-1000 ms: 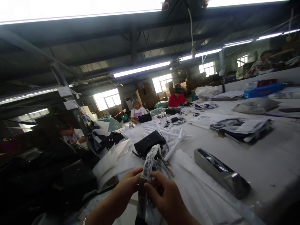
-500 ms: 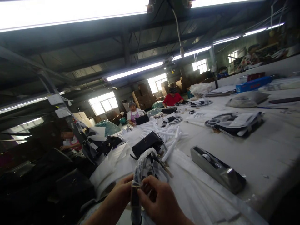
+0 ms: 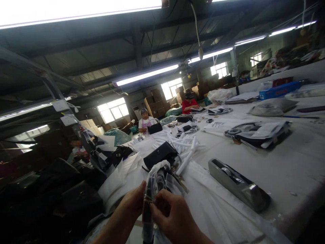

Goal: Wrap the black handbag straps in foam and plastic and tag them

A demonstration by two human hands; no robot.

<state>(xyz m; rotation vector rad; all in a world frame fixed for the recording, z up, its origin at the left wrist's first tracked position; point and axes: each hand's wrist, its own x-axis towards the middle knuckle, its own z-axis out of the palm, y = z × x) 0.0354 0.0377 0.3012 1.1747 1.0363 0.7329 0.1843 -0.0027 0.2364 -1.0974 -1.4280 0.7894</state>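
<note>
Both my hands are closed on a black bag strap (image 3: 146, 217) partly wrapped in clear plastic, with a small gold-coloured metal piece near my fingers. My left hand (image 3: 133, 200) grips it from the left, thumb pointing up along it. From the right, my right hand (image 3: 175, 211) pinches at the strap and wrap beside the metal piece. The upper part of the strap loops above my hands inside crinkled plastic film (image 3: 161, 166). Just beyond lies a black handbag (image 3: 161, 154) with a flap. What my fingertips press on is partly hidden.
A grey tape dispenser (image 3: 238, 184) stands to the right on the white table. White foam tubes (image 3: 188, 159) and paper sheets (image 3: 122, 173) lie ahead. Black bags (image 3: 81, 200) are heaped at left. Wrapped goods (image 3: 259, 132) lie at right. Several co-workers sit farther off.
The dark strap section by my fingers has turned, showing its metal piece edge-on. My right hand stays close to it. The view has shifted slightly.
</note>
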